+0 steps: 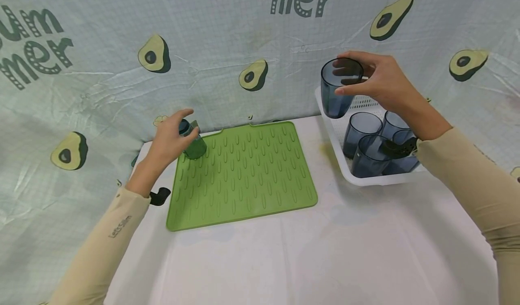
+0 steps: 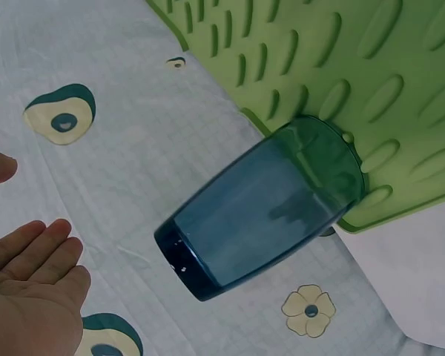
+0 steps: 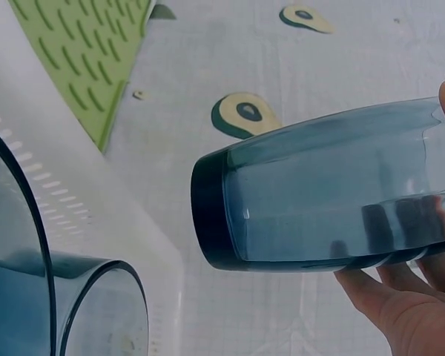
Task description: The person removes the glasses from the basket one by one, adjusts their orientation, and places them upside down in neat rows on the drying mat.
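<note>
An upside-down blue tumbler [image 2: 259, 208] stands on the far left corner of the green drying mat [image 1: 248, 174], its thick base up. Beside it is my left hand [image 1: 168, 138], fingers and thumb spread apart; the left wrist view shows a gap between hand and tumbler. My right hand [image 1: 378, 77] holds another blue tumbler [image 3: 319, 193], thumb on one side and fingers on the other. This tumbler is upright, mouth up, raised over the back left part of the white basket [image 1: 334, 138].
Several blue tumblers [image 1: 367, 160] stand mouth up inside the basket, right of the mat. A white tabletop [image 1: 260, 260] extends in front. Behind it hangs a pale cloth [image 1: 211, 39] printed with avocados.
</note>
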Motion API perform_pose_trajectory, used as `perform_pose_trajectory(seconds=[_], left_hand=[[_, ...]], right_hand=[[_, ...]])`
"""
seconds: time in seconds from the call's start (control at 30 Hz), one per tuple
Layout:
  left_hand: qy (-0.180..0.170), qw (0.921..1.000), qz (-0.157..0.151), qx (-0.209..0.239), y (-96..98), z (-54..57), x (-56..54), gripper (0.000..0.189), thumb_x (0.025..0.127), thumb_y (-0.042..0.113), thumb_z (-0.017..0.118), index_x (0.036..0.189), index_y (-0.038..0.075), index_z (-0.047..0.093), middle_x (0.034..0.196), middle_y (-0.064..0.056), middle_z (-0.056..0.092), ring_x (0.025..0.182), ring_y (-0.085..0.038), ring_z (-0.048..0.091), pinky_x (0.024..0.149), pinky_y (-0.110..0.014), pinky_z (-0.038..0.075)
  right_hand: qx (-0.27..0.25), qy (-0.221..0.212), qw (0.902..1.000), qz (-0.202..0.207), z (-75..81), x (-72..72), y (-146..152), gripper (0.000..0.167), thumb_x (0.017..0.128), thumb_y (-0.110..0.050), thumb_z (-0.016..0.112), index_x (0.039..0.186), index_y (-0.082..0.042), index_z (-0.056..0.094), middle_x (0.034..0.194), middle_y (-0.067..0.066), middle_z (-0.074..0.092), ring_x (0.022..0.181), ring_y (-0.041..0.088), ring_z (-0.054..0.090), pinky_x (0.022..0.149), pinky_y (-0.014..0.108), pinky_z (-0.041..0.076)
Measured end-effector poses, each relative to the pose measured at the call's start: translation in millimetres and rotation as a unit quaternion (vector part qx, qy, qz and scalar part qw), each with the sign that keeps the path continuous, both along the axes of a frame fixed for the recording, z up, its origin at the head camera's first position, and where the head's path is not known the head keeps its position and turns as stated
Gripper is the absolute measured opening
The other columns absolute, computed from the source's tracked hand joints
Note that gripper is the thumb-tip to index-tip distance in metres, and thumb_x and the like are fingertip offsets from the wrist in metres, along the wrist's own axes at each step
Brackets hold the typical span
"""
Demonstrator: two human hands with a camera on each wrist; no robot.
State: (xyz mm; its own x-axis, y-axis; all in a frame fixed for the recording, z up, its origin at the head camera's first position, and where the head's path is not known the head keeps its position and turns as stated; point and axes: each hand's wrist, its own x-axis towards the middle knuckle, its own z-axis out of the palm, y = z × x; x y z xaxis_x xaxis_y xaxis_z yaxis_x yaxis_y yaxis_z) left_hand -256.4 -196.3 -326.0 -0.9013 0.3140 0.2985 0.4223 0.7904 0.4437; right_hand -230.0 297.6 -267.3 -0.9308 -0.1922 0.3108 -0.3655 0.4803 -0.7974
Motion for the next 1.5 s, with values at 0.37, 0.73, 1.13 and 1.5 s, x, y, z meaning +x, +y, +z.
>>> perform_pose_trajectory(seconds=[0.37, 0.73, 1.13, 1.5], left_hand=[[0.027, 0.9990, -0.031, -0.015, 17.2, 3.6, 10.6, 0.051, 0.100, 0.017, 0.064, 0.147, 0.003, 0.052, 0.067, -0.012, 0.057, 0.040, -0.011, 0.020, 0.050, -0.035, 0.036], [0.027, 0.9971, -0.069, 0.012, 30.1, 2.8, 18.6, 0.051, 0.101, 0.020, 0.065, 0.149, 0.008, 0.051, 0.119, -0.019, 0.069, 0.042, -0.017, 0.034, 0.068, -0.042, 0.047], [0.010, 0.9927, -0.108, 0.052, 40.3, -0.1, 23.0, 0.053, 0.099, 0.016, 0.067, 0.148, 0.005, 0.050, 0.149, -0.015, 0.052, 0.134, -0.039, 0.051, 0.110, -0.054, 0.044], [0.031, 0.9878, -0.139, 0.063, 47.9, -2.2, 23.9, 0.049, 0.097, 0.011, 0.069, 0.144, 0.006, 0.055, 0.146, -0.014, 0.055, 0.134, -0.034, 0.052, 0.108, -0.049, 0.048]], right_hand=[[-0.017, -0.001, 0.9998, 0.011, -0.1, -0.8, -2.8, 0.071, 0.082, -0.013, 0.088, 0.146, -0.019, 0.057, 0.134, 0.004, 0.066, 0.122, 0.012, 0.060, 0.089, 0.012, 0.050], [-0.024, -0.003, 0.9995, 0.020, -1.9, -3.2, -6.0, 0.071, 0.081, -0.011, 0.088, 0.145, -0.016, 0.057, 0.134, 0.007, 0.066, 0.122, 0.013, 0.060, 0.091, 0.014, 0.051], [-0.008, -0.004, 0.9998, 0.020, -0.4, -5.3, -11.4, 0.072, 0.080, -0.015, 0.089, 0.145, -0.016, 0.058, 0.134, 0.006, 0.066, 0.124, 0.015, 0.061, 0.097, 0.023, 0.051], [-0.006, -0.005, 0.9996, 0.026, -1.4, -7.0, -12.9, 0.073, 0.080, -0.016, 0.089, 0.145, -0.016, 0.057, 0.136, 0.007, 0.065, 0.125, 0.016, 0.060, 0.096, 0.023, 0.051]])
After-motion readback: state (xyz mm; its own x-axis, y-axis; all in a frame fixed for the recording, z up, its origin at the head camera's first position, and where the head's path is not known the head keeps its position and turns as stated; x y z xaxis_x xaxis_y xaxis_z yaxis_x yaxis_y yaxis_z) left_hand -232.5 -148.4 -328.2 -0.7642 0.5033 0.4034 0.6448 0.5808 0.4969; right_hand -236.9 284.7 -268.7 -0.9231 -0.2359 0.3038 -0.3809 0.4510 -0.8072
